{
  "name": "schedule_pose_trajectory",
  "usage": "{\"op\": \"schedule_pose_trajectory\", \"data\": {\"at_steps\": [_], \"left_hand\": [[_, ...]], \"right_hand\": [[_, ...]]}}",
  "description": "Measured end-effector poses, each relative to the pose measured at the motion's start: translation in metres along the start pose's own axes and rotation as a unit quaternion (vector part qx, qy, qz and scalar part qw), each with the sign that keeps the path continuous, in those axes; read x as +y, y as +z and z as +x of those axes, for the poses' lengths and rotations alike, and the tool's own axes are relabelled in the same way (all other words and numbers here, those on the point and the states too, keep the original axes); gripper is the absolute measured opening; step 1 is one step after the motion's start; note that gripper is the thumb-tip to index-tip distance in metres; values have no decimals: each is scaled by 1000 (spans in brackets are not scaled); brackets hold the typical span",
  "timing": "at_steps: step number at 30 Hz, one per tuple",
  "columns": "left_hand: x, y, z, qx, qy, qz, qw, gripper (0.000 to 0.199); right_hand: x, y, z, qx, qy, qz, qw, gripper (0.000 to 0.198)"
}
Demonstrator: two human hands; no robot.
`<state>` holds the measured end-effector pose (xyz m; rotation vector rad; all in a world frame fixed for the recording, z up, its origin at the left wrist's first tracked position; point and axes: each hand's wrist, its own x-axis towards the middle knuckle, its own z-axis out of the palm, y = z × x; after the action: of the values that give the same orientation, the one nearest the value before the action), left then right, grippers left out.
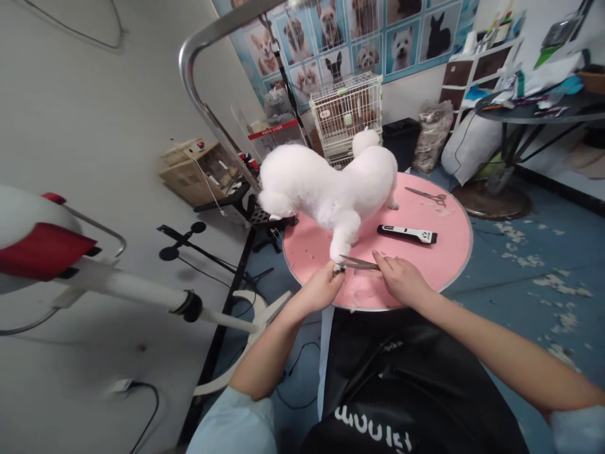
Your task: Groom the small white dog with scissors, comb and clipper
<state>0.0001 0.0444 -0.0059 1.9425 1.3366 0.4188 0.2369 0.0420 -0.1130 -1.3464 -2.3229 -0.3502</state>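
Note:
A white fluffy dog (326, 183) stands on a round pink grooming table (302, 252), its head toward the left. My left hand (324, 287) is closed around the dog's front paw (339, 267) near the table's front edge. Scissors (362, 263) are in my right hand (401, 277), their blades pointing left against the fur just above that paw. A white and black hair clipper (407, 234) lies on the table to the right of the dog. Farther back rests a second pair of scissors (428, 196).
A metal grooming arm (208, 113) rises at the left of the table. A white stand dryer (118, 284) reaches in from the left. Behind the dog stands a wire cage (347, 113). A cluttered dark table (543, 113) is at the right. Cut fur (524, 252) litters the blue floor.

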Motion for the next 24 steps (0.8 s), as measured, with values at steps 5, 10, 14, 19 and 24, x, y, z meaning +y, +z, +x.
{"op": "schedule_pose_trajectory", "data": {"at_steps": [5,10,14,19,24], "left_hand": [[2,5,-4,19,-19,45,999,13],[3,8,-6,19,-27,61,998,10],[0,9,-7,24,-23,63,997,8],[2,10,-9,26,-21,69,997,8],[2,3,-9,3,-9,29,1000,8]], "right_hand": [[3,-2,-8,5,-2,-21,1000,57],[-1,-6,-4,12,19,-23,999,54],[-1,-8,-7,3,8,-23,1000,57],[0,-14,-10,13,14,-41,999,50],[-6,-11,-13,6,-1,-21,1000,52]]}}
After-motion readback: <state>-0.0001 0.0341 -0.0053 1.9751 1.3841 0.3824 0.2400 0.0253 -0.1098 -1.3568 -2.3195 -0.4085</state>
